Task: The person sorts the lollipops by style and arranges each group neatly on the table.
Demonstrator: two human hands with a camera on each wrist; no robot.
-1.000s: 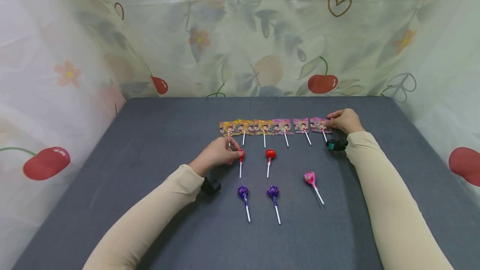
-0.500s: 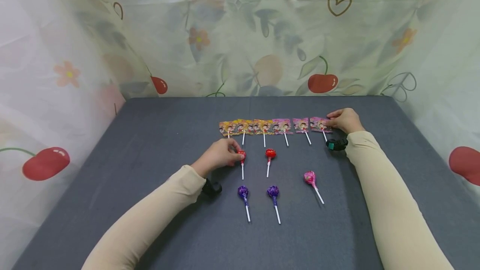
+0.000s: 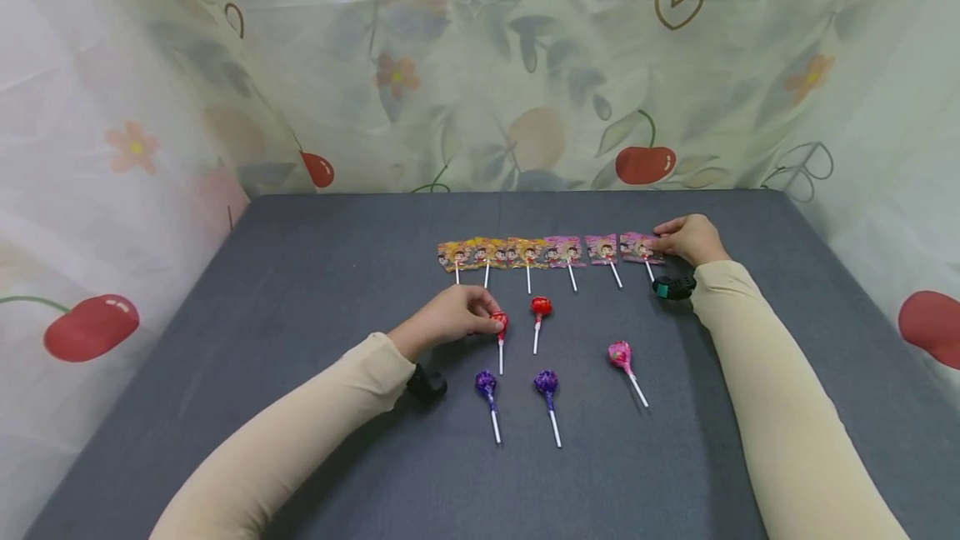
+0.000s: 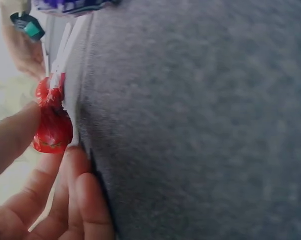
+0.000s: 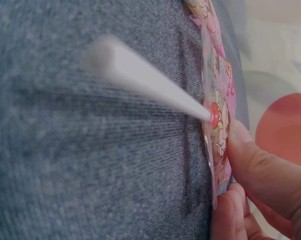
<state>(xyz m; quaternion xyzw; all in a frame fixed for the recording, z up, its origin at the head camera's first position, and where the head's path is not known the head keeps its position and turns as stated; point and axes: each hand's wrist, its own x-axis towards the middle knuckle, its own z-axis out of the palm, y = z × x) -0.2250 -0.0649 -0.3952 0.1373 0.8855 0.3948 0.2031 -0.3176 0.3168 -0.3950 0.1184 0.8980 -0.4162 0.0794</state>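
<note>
My left hand [image 3: 453, 314] pinches the red round head of a lollipop [image 3: 500, 323] between thumb and fingers, its white stick pointing toward me. In the left wrist view the thumb lies against this red lollipop [image 4: 54, 132]. A second red lollipop [image 3: 541, 307] lies just to its right. At the right end of the back row, my right hand [image 3: 693, 240] holds the edge of a flat lollipop in a pink wrapper [image 3: 637, 247]. Seen from the right wrist, the thumb presses on that pink-wrapped lollipop [image 5: 220, 125], with curled fingers at its edge.
The back row holds yellow-wrapped lollipops [image 3: 491, 253] and further pink-wrapped lollipops [image 3: 564, 252]. Nearer me lie two purple lollipops [image 3: 547, 383] and a pink round lollipop [image 3: 620, 355]. The dark grey table [image 3: 337, 257] ends at a patterned curtain [image 3: 465, 107].
My left hand has moved right and toward me, carrying the red lollipop from left of the other red one to a spot nearer the purple ones. The right hand has stayed in place.
</note>
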